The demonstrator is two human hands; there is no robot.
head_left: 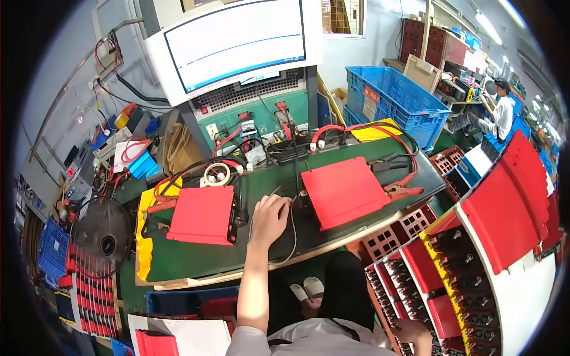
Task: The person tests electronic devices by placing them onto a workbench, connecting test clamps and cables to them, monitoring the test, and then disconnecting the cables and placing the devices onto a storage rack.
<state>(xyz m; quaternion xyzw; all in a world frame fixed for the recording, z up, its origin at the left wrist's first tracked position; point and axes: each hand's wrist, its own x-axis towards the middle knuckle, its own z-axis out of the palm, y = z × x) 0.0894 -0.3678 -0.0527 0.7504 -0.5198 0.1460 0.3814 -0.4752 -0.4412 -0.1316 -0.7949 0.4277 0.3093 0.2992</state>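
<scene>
My left hand (270,221) rests on the green bench mat (249,256) between two red boxes, its fingers curled over something dark that I cannot make out. A thin grey cable runs beside it. One red box (202,214) lies to its left, with a red clamp (161,205) at its side. The larger red box (345,191) lies to its right, with a red clamp (405,193) near its corner. Low at the right, my right hand (411,331) is beside the rack of red units (423,267), its fingers partly hidden.
A monitor (237,41) stands behind the bench, with cables and plugs below it. A blue crate (395,98) is at the back right, and a fan (104,237) at the left. Another person (503,113) sits far right. White boards with red units (510,202) rise at the right.
</scene>
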